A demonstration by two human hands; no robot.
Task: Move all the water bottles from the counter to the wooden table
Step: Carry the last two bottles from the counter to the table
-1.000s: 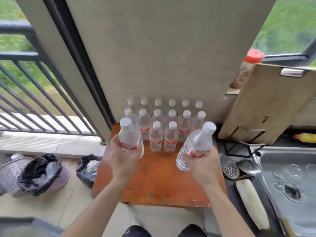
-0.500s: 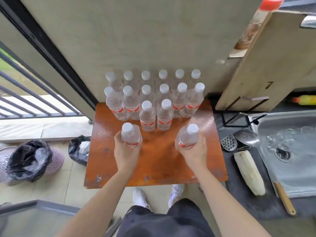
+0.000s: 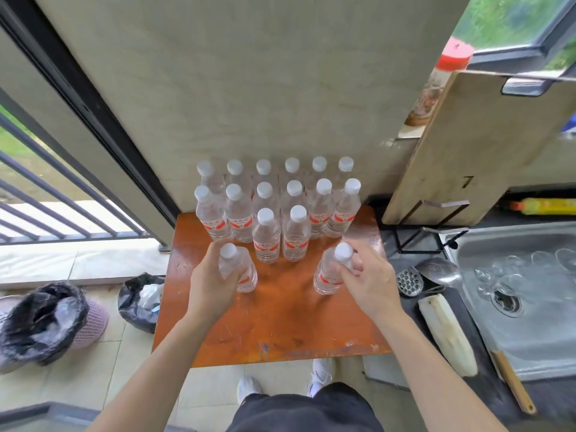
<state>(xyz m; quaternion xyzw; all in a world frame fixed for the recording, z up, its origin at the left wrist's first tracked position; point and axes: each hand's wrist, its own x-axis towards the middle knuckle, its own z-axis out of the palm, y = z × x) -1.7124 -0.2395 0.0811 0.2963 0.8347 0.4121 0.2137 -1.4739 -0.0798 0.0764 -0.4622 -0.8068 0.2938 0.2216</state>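
Observation:
An orange-brown wooden table (image 3: 280, 325) stands against the wall. Several clear water bottles with white caps and red labels (image 3: 282, 210) stand in rows at its far edge. My left hand (image 3: 207, 285) is wrapped around one bottle (image 3: 246, 275) standing on the table, left of the front row. My right hand (image 3: 371, 285) grips the neck of another bottle (image 3: 327, 277), which stands on the table at the right. Both bottles are upright.
A dark counter (image 3: 414, 310) with a steel sink (image 3: 530, 275) lies to the right, holding glasses (image 3: 511, 269), a ladle (image 3: 439, 272) and a pale vegetable (image 3: 445, 335). A wooden board (image 3: 467, 145) leans above. Bins with black bags (image 3: 40, 322) stand on the floor at the left.
Both hands lowered their bottles from the air to the tabletop in front of the rows. The right hand's hold has shifted up to the bottle's neck.

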